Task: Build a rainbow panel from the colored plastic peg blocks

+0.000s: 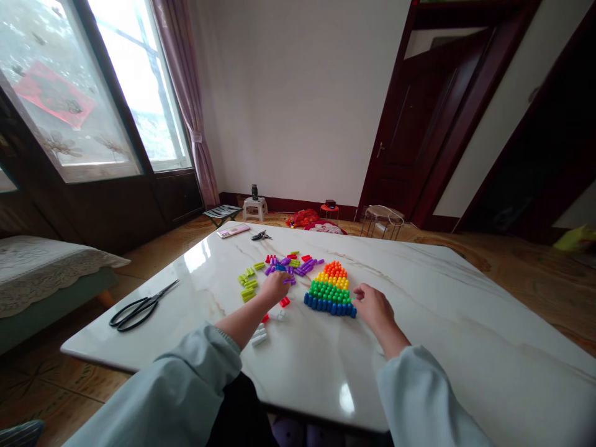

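Observation:
Small plastic peg-shaped pieces stand upright in a tight stepped block on the table, with rows of orange, yellow, green and blue. My right hand is at the block's right side, fingers half bent and thumb apart, close by the end of the blue row. Over the loose pieces left of the block is my left hand, its fingers curled together and partly hidden. Loose purple pieces lie around its fingertips. Whether it grips one is hard to see. Lime-green pieces and white pieces lie nearby.
On the marble-patterned table, black-handled scissors lie at the left. A phone and a small dark clipper-like tool rest near the far edge. Stools stand beyond, including a white one. A covered seat is at left.

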The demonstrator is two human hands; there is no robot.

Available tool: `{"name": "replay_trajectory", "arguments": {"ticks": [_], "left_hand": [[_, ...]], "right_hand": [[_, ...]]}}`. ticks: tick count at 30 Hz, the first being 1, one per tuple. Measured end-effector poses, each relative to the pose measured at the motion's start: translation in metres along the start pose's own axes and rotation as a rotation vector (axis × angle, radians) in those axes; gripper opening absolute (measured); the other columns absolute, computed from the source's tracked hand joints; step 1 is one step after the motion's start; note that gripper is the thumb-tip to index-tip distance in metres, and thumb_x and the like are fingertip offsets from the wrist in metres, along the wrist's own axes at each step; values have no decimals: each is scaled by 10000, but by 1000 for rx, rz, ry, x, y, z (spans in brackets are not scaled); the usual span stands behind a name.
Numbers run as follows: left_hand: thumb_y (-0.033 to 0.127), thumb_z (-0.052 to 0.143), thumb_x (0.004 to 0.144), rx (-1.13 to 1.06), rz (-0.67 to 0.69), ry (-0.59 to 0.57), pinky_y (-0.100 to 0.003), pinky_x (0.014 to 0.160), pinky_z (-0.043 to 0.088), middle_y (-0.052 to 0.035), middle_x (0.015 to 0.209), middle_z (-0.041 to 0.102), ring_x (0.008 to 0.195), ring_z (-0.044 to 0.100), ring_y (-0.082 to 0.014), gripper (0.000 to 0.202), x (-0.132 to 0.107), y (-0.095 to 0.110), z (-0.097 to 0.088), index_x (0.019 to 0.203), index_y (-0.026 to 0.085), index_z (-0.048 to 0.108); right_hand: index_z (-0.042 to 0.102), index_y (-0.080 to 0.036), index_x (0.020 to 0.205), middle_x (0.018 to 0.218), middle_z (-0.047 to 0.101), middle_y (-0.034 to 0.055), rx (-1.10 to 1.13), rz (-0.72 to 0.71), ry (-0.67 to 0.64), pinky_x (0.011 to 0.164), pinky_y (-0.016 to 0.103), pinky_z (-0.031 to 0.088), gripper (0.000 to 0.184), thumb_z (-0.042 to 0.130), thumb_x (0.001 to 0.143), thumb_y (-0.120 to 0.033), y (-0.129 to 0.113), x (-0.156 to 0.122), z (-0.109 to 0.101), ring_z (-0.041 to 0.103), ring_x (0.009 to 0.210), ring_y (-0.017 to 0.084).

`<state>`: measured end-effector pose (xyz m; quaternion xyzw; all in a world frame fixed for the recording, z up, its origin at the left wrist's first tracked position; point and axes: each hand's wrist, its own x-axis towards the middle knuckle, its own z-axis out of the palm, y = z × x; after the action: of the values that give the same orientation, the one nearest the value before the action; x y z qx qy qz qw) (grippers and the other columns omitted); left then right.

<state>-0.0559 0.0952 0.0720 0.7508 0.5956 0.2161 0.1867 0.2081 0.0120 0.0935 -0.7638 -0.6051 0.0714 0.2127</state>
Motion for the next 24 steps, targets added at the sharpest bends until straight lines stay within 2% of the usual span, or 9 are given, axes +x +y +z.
{"name": "replay_trajectory", "arguments": {"ticks": [2,5,8,11,14,19,21,24], "left_hand": [[75,564,771,142,34,40,-342,985,433,-127,1266,596,1168,552,-256,451,9,-11,-1,1210,162,624],[65,614,718,207,130,-26,-374,1044,384,-135,1439,440,1291,438,-301,643,24,-24,0,1340,192,509],[82,628,709,198,192,-86,-438,1084,322,-150,1478,380,1351,349,-338,660,37,-30,5,1345,186,488],[91,640,696,176,163,-86,-457,1079,315,-175,1384,471,1334,362,-345,558,44,-32,12,1244,165,562],[82,666,662,136,129,-60,-436,1039,358,-172,1201,575,1226,462,-334,387,45,-33,18,1041,160,657],[104,676,664,108,87,-19,-404,938,436,-129,1032,625,1039,573,-296,192,37,-35,11,843,173,692],[112,659,689,111,76,-1,-394,913,451,-114,990,646,998,595,-284,167,34,-31,2,837,178,700],[123,649,712,10,19,99,-379,881,468,-96,949,677,970,614,-267,226,30,-14,-11,920,186,712]], "right_hand": [[674,-220,978,914,715,21,54,-63,22,694,237,440,237,623,750,-178,-15,-5,-4,653,840,168],[678,-234,975,904,711,16,147,-149,10,692,234,457,233,633,750,-193,-35,-12,-1,653,798,159],[689,-242,957,901,712,20,230,-218,-29,690,235,473,233,642,736,-186,-44,-16,7,654,774,159],[700,-240,927,901,712,22,267,-256,-64,694,246,484,209,652,729,-190,-44,-17,12,651,740,157],[707,-234,908,904,711,25,270,-256,-65,697,257,488,191,658,727,-197,-43,-17,11,646,720,158],[715,-223,868,911,714,30,280,-274,-73,707,259,486,154,648,732,-195,-46,-18,8,652,744,164],[715,-218,861,913,716,30,290,-284,-70,712,262,486,146,641,737,-197,-46,-18,9,651,745,164],[714,-214,878,884,716,28,328,-257,-50,705,269,490,156,635,743,-211,-46,-16,11,644,718,162]]}}
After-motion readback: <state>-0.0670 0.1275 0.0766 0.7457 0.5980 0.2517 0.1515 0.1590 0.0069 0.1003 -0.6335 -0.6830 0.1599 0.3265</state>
